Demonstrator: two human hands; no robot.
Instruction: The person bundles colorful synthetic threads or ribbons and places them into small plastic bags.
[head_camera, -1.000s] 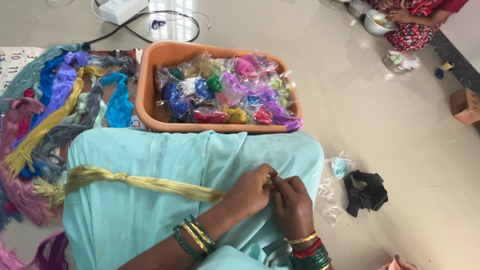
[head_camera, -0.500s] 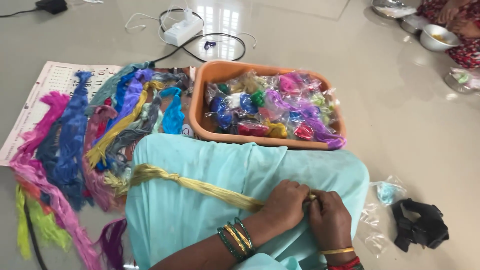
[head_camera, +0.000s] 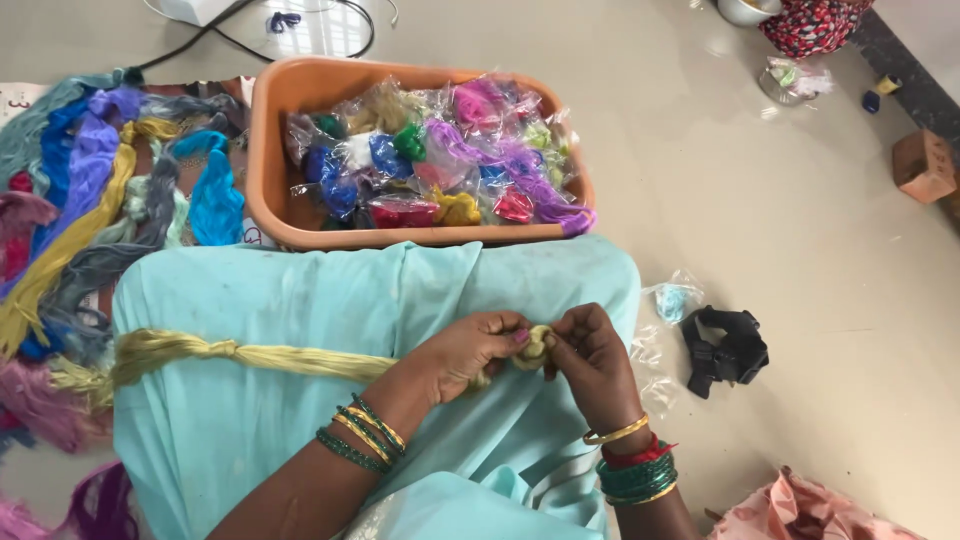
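A long skein of pale yellow thread lies across my lap, which is covered in light turquoise cloth. Its right end is wound into a small coil between both hands. My left hand grips the skein just behind that coil. My right hand pinches the coil from the right. Both wrists carry green and gold bangles. Beyond my knees stands an orange plastic tub filled with small clear bags of coloured thread.
Loose skeins in blue, purple, yellow, grey and pink lie spread on the floor at left. A black object and small empty clear bags lie at right. A brick and another person's patterned clothing are at far right. Pink cloth sits at the bottom right.
The view swung right and closer, hiding much of the skein pile at left. My hands stay together on the yellow skein's end, which now shows as a small coil.
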